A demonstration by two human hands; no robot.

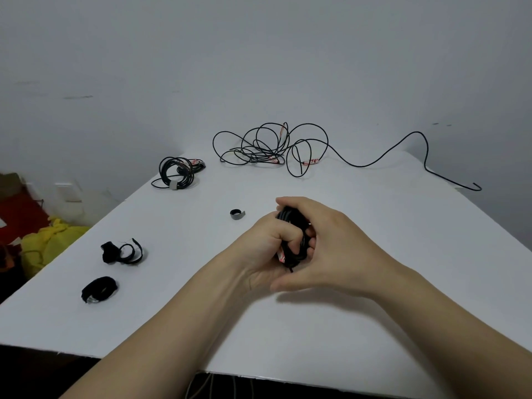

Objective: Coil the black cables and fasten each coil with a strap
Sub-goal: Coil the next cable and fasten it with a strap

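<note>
Plainly the step in hand is the close of a coiling. A small cable coil (294, 226) is held on edge over the near middle of the bench (374, 312), caught between both hands. The left hand (263, 243) has its fingers curled through and round the coil's left side. The right hand (331, 240) wraps it from the right, fingers hooked over the top and thumb underneath. Each grip is pressed together on the cable, neither one spread. A red-and-white tag (280, 256) shows at the coil's lower edge. I see no strap on this coil, though the hands hide much of it, so I judge it wound but not yet fastened. The next move calls for one hand to hold the loops pinched while the other lets go and fetches the rolled grey strap (237, 214), which lies just left of the hands and a little farther off. A slack hold would likely let the loops spring apart. A looped black strap (126, 253) and a second black strap (99, 289) lie at the near left. At the far left sits a strapped coil (175, 171), and at the far middle a tangled cable (270, 148) sprawls, one end trailing right. No box, tray or bin shows, and everything lies straight on the bench.
</note>
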